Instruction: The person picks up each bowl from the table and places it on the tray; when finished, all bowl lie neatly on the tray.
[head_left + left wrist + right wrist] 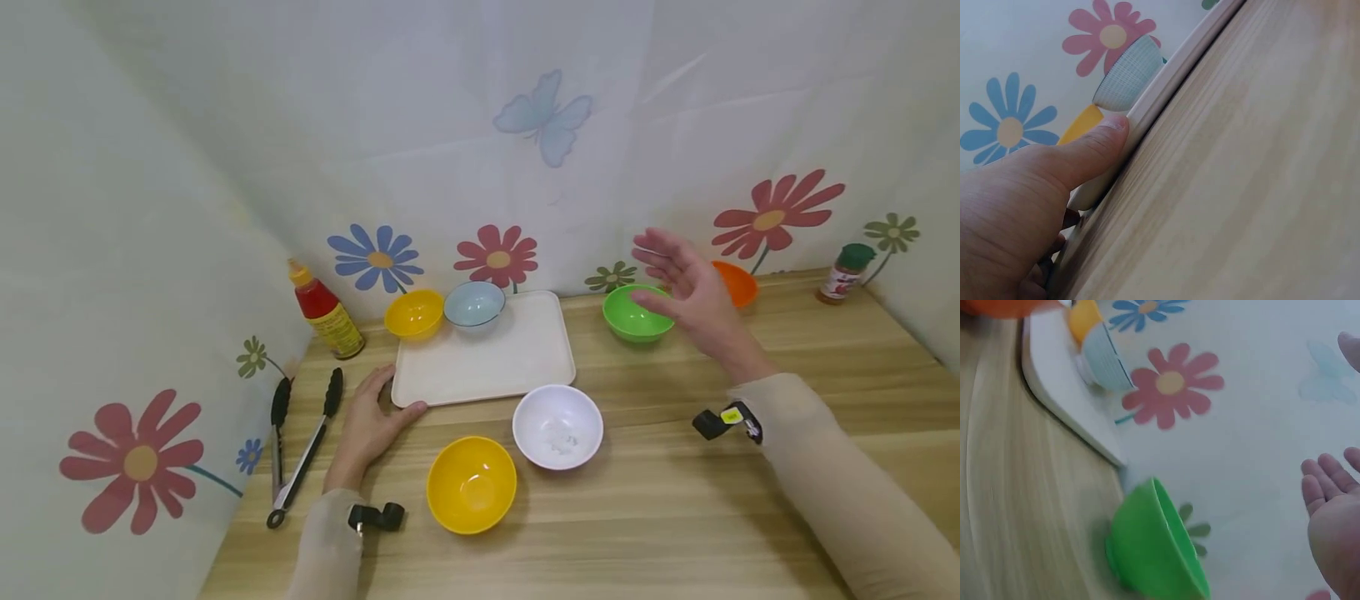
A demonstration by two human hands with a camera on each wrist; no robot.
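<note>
At the near left corner of a white tray (480, 367), my left hand (372, 421) holds the edge, thumb along the front rim and fingers round the left side. In the left wrist view the thumb (1100, 144) presses the rim, while the other fingers are partly hidden behind the corner. A small yellow bowl (415, 315) and a light blue bowl (475, 304) stand at the tray's back left. My right hand (693, 292) is raised with fingers spread and nothing in it, beside a green bowl (637, 321). Behind that hand, an orange bowl (737, 283) is partly hidden.
In front of the tray are a white bowl (557, 427) with small clear bits inside and a larger yellow bowl (472, 485). Tongs (303, 458) lie at the left, near a red sauce bottle (327, 315). A green-capped jar (846, 273) stands far right, by the cloth wall.
</note>
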